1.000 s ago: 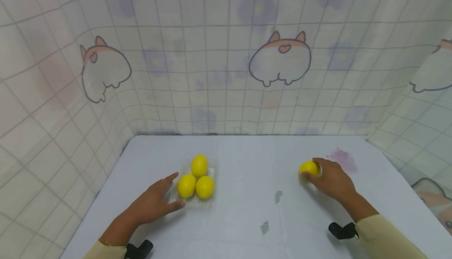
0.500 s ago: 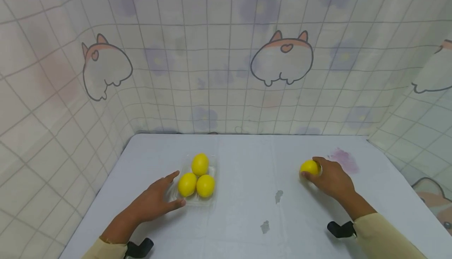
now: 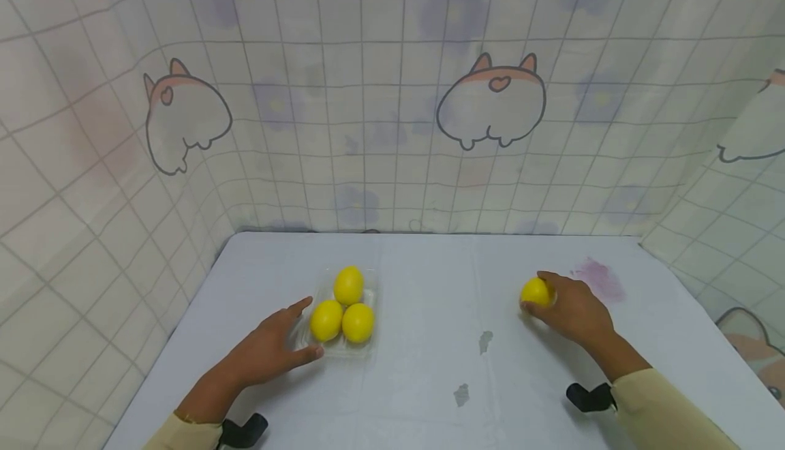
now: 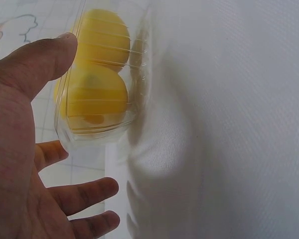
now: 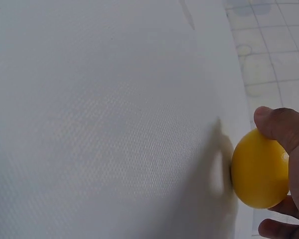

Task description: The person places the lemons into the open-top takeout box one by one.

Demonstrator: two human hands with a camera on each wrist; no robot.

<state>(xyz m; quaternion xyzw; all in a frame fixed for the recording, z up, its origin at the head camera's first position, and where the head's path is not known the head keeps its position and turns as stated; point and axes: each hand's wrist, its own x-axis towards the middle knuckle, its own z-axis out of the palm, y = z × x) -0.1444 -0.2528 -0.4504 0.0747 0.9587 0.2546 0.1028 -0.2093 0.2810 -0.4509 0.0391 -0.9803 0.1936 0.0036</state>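
Note:
Three smooth yellow lemons (image 3: 358, 322) sit in a clear plastic tray (image 3: 368, 351) left of the middle of the table. My left hand (image 3: 264, 349) is beside the tray's left side, fingers spread and thumb apart. In the left wrist view its thumb overlaps the edge of the clear tray (image 4: 97, 139); whether it touches cannot be told. Farther right, my right hand (image 3: 576, 308) holds a single lemon (image 3: 535, 292) between thumb and fingers. Seen from the right wrist, the thumb lies over this lemon (image 5: 259, 169), with fingertips on its other side, close against the table surface.
The white-covered table (image 3: 423, 286) has two grey worn patches (image 3: 461, 395) near its middle and a pink stain (image 3: 599, 279) beyond my right hand. A checked curtain (image 3: 380, 129) with cartoon prints encloses the back and sides.
My right hand has shifted slightly left, its fingertips reaching a little farther around the lemon. The left hand and the tray stay put; the head view drifts slightly.

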